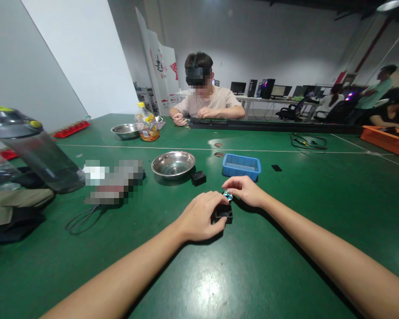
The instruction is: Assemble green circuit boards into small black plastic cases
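My left hand (201,215) rests on the green table (252,274) and grips a small black box-like part (224,214) by its side. My right hand (244,189) pinches a small round blue and silver piece (228,196) just above that black part. Both hands meet near the table's middle. Most of the black part is hidden by my left fingers. A second small black block (198,177) lies a little further back, untouched.
A steel bowl (173,164) and a blue plastic tray (241,166) stand just beyond my hands. A clear water bottle (36,150) and dark cables (83,219) lie at left. Across the table sits another person (206,99) beside a bowl and a drink bottle (147,122).
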{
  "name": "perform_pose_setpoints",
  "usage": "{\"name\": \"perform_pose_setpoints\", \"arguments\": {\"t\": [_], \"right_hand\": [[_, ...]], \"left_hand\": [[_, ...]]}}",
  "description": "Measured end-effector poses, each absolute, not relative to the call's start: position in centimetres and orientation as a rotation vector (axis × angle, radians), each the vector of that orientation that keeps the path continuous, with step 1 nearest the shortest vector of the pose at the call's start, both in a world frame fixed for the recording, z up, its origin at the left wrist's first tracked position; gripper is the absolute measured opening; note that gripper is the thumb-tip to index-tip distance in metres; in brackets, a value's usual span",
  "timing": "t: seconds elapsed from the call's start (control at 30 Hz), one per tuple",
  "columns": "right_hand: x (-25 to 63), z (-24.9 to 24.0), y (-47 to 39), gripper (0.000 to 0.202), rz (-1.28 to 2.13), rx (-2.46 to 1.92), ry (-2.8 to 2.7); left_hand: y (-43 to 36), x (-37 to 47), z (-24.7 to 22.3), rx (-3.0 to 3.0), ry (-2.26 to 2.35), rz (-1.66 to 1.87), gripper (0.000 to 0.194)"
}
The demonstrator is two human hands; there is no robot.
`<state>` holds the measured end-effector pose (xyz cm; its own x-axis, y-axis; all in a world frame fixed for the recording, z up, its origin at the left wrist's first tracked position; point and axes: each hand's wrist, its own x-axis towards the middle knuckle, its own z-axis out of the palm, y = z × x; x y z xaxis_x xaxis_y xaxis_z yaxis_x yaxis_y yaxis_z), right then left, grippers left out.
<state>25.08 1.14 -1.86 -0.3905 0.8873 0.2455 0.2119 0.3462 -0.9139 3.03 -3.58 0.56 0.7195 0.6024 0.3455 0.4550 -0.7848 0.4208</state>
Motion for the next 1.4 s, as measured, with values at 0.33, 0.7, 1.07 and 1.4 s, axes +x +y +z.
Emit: {"name": "perform_pose_setpoints", "arguments": {"t": [0.33,0.7,1.07,1.4], "right_hand": [[26.7,-1.7,1.8,0.019,0.412,-1.418,-1.975],[28.5,-2.2,3.2,0.039,0.078,-1.609,-2.015],[31.8,-1.5,4.0,0.028,-0.044,-1.992,-1.699],[36.4,-1.4,4.4,0.041,-0.112,-2.304,-1.428]], "left_hand": [[-3.3,2.9,0.5,2.575,0.712,0.619,0.037],[-3.2,2.9,0.6,2.566,0.683,0.547,0.039],[-3.2,2.8,0.5,2.564,0.687,0.564,0.037],[-3.2,2.8,0.3,2.564,0.72,0.543,0.038]]}}
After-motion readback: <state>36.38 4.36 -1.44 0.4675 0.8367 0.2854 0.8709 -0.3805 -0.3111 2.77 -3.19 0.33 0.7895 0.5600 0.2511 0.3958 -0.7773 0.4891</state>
